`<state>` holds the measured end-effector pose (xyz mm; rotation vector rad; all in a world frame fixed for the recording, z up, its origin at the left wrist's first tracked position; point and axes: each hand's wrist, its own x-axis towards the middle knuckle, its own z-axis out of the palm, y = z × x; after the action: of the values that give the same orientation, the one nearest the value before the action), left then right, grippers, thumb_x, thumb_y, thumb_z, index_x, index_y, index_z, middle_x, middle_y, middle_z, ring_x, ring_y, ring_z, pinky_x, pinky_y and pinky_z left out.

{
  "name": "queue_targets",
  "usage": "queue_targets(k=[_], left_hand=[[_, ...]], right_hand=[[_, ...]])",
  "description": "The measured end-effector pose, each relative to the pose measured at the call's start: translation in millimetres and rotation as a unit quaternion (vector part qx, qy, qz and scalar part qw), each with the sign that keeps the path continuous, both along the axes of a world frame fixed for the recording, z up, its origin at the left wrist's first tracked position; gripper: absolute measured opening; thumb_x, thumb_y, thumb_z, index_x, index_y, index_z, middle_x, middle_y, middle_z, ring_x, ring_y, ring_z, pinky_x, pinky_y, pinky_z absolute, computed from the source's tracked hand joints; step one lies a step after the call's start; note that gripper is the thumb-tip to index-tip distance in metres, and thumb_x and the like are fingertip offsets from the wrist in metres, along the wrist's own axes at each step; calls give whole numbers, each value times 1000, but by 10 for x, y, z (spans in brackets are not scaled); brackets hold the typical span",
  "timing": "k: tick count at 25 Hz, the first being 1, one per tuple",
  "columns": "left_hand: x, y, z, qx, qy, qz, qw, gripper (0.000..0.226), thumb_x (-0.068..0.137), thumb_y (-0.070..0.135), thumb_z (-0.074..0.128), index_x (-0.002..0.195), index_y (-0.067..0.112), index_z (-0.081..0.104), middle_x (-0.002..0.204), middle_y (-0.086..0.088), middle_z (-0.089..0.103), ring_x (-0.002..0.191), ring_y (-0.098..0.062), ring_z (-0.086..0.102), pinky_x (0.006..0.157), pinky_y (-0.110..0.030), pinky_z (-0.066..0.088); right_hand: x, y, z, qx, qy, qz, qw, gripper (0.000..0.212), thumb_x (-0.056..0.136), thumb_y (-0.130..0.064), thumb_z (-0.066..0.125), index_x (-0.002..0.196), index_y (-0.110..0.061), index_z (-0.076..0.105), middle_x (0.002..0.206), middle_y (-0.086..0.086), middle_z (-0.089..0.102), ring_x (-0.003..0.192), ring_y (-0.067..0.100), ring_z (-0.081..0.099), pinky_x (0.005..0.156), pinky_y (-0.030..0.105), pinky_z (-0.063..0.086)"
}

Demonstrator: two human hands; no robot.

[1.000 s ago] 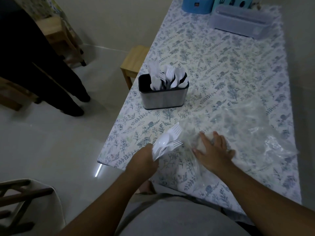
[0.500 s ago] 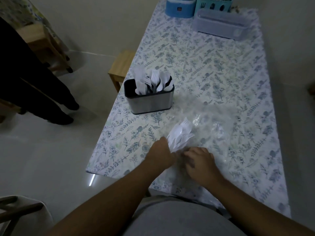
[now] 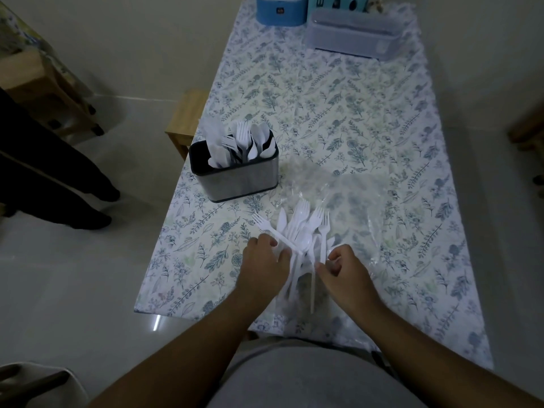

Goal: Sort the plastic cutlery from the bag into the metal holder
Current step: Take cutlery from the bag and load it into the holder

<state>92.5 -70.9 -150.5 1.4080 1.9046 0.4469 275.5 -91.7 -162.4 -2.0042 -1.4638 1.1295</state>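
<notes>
Head camera shows you a loose fan of white plastic cutlery (image 3: 303,240) lying on the flowered tablecloth (image 3: 338,113) near the front edge, partly on the crumpled clear bag (image 3: 347,195). Forks point away from you, with at least one spoon and what looks like a knife mixed in. Your left hand (image 3: 265,263) presses on the handles at the left of the pile, its fingers curled over one fork's stem, so it reads as gripping that fork, though the light is too dim for certainty. Your right hand (image 3: 344,266) has its fingers curled at the right side of the pile; whether it pinches a handle or only a fold of bag you cannot tell. The metal holder (image 3: 235,172) stands beyond and to the left, well apart from the pile, already stocked with pieces upright in separate sections. To do this step well, pin the pile with one hand and draw out pieces of one kind with the other, taking them by the handles so the tines do not snag their neighbours or the bag. Gather a few alike, square their ends, then carry them over and drop them handle down into the matching section. Keep the bag flat under the pile, since thin plastic may drag with the cutlery and scatter it toward the table edge.
</notes>
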Motion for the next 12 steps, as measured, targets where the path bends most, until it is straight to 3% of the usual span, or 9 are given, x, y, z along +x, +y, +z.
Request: queue_targets(k=[2,4,8,10,12], left_hand=[[-5,138,11,-20,-47,45,998,38,97,47,53,72,17,55,66,5,53,62,-12,54,61,-25,46],[-23,275,41,-66,-66,84,992,50,97,42,56,56,16,45,48,5,43,45,-11,42,52,-22,35],[-114,387,33,-102,-123,120,980,35,81,20,68,52,15,49,48,-2,41,42,-15,36,53,-24,34],[-197,303,22,-99,-95,84,987,30,81,18,66,56,14,50,50,0,46,43,-12,40,53,-23,37],[-288,175,21,-71,-54,43,995,18,86,19,66,72,11,57,64,1,61,53,-11,53,54,-23,43]], right_hand=[[-29,11,36,-10,-31,11,999,29,88,-41,72,86,-21,51,69,-2,58,62,16,57,58,30,45],[-51,8,33,-23,-65,35,997,33,84,-44,75,78,-20,53,66,-2,60,61,16,59,57,30,46],[-2,-19,-6,-57,-54,20,997,33,84,-29,72,63,-17,49,57,-2,53,52,13,49,57,35,49],[58,-35,-8,-41,-41,-12,998,35,84,-21,69,61,-18,43,56,-3,47,51,11,42,55,31,42],[86,-73,-5,-3,-37,-40,998,40,84,-15,68,61,-18,36,56,-4,40,51,11,36,53,30,36]])
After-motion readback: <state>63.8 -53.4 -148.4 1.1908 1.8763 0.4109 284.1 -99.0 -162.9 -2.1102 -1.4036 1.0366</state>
